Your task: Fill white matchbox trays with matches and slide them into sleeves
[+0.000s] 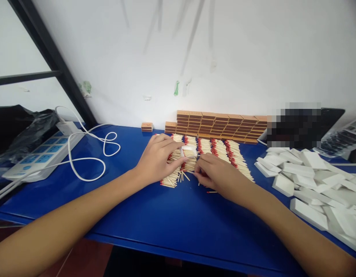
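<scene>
My left hand [160, 157] grips a small white matchbox tray [188, 151] between thumb and fingers, tilted above the matches. Just right of it, my right hand [212, 171] is closed in a pinch low over the pile, with a pale matchstick [190, 172] sticking out from the fingertips. Rows of red-tipped matches [224, 152] lie under and behind both hands. A few loose matches [181, 176] are splayed in front of the rows, and one lies by my right wrist. My fingers hide part of the tray and whatever else the right hand may hold.
Stacked brown matchboxes [221, 126] line the wall, with one single matchbox [147, 127] to their left. White trays [316, 181] are heaped at the right on the blue table [166, 219]. A power strip [44, 154] and looping white cable [85, 179] lie left. A dark device [299, 129] leans at the back right.
</scene>
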Demonstrator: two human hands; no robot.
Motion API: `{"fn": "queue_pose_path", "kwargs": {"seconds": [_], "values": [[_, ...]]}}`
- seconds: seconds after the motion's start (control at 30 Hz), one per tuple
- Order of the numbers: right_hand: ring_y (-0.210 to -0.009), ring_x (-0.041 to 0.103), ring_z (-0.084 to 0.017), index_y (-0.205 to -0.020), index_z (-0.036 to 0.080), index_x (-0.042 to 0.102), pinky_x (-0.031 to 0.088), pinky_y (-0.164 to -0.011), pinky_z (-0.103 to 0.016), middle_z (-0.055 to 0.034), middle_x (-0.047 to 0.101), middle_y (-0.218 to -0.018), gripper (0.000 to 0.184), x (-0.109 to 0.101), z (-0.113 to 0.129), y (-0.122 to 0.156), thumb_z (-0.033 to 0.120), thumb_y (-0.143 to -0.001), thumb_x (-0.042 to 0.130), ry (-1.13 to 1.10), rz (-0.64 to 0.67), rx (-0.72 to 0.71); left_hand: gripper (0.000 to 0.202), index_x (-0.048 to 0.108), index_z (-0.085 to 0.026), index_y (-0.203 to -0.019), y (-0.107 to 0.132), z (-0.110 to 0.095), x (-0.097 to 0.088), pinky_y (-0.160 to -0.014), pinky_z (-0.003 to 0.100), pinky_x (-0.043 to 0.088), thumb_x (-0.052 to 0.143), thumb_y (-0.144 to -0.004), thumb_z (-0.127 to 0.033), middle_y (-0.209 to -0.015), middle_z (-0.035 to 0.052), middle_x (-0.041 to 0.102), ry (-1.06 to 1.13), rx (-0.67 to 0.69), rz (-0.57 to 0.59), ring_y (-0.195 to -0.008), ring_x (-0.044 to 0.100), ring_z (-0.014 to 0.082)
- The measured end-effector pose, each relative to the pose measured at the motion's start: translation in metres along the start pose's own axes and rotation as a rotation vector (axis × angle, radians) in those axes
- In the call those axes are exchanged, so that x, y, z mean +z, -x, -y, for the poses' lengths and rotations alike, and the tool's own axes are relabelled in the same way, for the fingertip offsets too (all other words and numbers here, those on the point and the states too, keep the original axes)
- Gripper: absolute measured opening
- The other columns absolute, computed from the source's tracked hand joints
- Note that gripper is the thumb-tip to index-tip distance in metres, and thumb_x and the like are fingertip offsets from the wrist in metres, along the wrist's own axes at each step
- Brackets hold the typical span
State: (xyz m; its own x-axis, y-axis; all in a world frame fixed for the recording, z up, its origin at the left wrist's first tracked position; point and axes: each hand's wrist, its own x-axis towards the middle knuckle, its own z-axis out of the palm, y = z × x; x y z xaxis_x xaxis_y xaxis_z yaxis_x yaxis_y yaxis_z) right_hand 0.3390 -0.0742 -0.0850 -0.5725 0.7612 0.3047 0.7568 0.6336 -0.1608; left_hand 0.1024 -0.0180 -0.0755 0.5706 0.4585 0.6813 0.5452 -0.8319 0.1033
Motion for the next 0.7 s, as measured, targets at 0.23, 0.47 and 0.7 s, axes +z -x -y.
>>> {"fn": "queue_pose_path", "kwargs": {"seconds": [0.23,0.47,0.7], "values": [[-0.082,0.057,-0.022,-0.087,0.021,0.053,0.048,-0.072,-0.033,-0.0067,0.058,-0.087,0.016,-0.010,-0.009,-0.003,0.010,-0.098,0.051,0.173,-0.143,-0.078,0.036,0.073,-0.018,-0.120,0.001,0.008,0.001,-0.087,0.042,0.045,0.072,-0.095,-0.045,-0.101,0.0071,0.077,-0.059,-0.017,0.007,-0.101,0.064,0.0275],[-0.083,0.058,-0.022,-0.091,0.021,0.053,0.048,-0.074,-0.034,-0.0067,0.058,-0.089,0.014,-0.012,-0.007,-0.003,0.013,-0.101,0.048,0.107,-0.151,-0.068,0.035,0.072,-0.018,-0.120,0.001,0.004,0.001,-0.090,0.043,0.045,0.072,-0.096,-0.043,-0.102,0.0065,0.078,-0.014,0.029,0.048,-0.102,0.064,0.0268],[-0.085,0.059,-0.023,-0.096,0.019,0.056,0.048,-0.074,-0.034,-0.0084,0.060,-0.092,0.011,-0.013,-0.009,-0.004,0.017,-0.103,0.049,0.174,-0.181,-0.050,0.036,0.072,-0.018,-0.121,0.001,0.002,-0.001,-0.094,0.045,0.046,0.072,-0.096,-0.043,-0.102,0.0067,0.078,0.048,0.051,0.092,-0.105,0.064,0.0276]]}}
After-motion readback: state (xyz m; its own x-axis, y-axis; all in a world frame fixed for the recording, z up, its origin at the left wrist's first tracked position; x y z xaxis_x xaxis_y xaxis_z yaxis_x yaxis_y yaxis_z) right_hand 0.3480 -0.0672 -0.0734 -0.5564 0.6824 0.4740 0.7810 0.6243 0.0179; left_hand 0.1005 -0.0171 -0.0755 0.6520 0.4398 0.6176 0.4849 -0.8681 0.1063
